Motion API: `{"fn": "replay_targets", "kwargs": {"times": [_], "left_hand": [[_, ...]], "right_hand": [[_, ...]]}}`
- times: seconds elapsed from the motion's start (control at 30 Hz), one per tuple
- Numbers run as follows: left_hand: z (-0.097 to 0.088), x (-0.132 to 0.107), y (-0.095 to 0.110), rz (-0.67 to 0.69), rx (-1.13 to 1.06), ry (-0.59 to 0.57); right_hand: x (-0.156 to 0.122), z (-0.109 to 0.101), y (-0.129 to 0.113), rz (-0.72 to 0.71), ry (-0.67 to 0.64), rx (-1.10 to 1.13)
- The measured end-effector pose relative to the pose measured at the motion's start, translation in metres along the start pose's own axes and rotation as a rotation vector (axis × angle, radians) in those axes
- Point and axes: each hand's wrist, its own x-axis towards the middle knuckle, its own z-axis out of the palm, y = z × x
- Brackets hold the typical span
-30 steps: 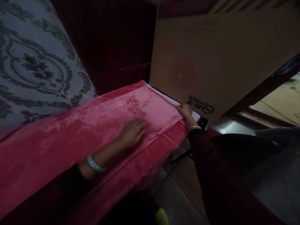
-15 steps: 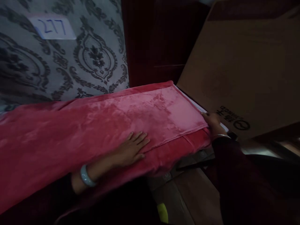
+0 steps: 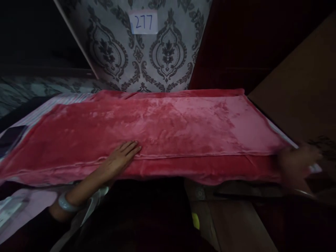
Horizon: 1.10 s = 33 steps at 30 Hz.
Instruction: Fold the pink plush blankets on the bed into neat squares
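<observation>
Lying stretched from side to side across the view is a long, folded red plush blanket (image 3: 168, 129), its upper layer a paler pink-red and its near fold a deeper red band along the front edge. The left hand (image 3: 122, 158) rests palm down on the blanket's near edge, left of its middle, with the fingers spread out flat and straight; it grasps nothing and only presses on the fabric. A pale, glossy round bangle (image 3: 65, 203) sits on that wrist, just in front of the blanket.

The right hand (image 3: 296, 165) is at the blanket's right end, touching or just beside the corner. It is badly blurred, so I cannot tell whether its fingers are closed on the cloth or lie open against it.

Behind the blanket stands a grey wall covering with a dark ornamental pattern (image 3: 136, 56), and on it, above the blanket's middle, a small white paper label marked 277 (image 3: 144, 21). To the right of the blanket leans a large brown cardboard sheet (image 3: 301, 84). Under the blanket's left end a striped pale sheet (image 3: 63, 99) shows. Below the blanket's front edge, right of its middle, a small yellow-green object (image 3: 195, 220) sits in shadow.
</observation>
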Motion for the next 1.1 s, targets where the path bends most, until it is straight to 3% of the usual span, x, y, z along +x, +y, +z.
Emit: {"fn": "replay_targets", "kwargs": {"times": [0.03, 0.1, 0.27, 0.4, 0.53, 0.67, 0.87, 1.1], "left_hand": [[-0.001, -0.005, -0.002, -0.02, 0.001, 0.005], [-0.004, -0.011, -0.001, -0.045, 0.005, 0.01], [0.0, -0.013, 0.01, -0.045, 0.039, 0.093], [0.012, -0.013, 0.017, 0.021, 0.104, 0.195], [0.014, -0.024, 0.019, 0.06, 0.108, 0.305], [0.006, -0.05, 0.009, 0.026, 0.088, 0.38], [0.0, -0.082, -0.023, -0.222, 0.09, 0.374], [0.012, -0.086, -0.036, -0.17, 0.032, 0.355]], "right_hand": [[-0.013, -0.006, -0.023, -0.003, 0.013, 0.063], [-0.042, -0.017, -0.075, -0.166, -0.051, 0.213], [-0.13, -0.04, -0.201, -0.566, -0.378, 0.443], [-0.191, -0.043, -0.273, -0.837, -0.448, 0.604], [-0.226, -0.04, -0.328, -0.966, -0.507, 0.684], [-0.244, -0.035, -0.358, -0.987, -0.569, 0.623], [-0.254, -0.032, -0.365, -0.959, -0.506, 0.584], [-0.256, -0.035, -0.365, -0.941, -0.469, 0.612]]}}
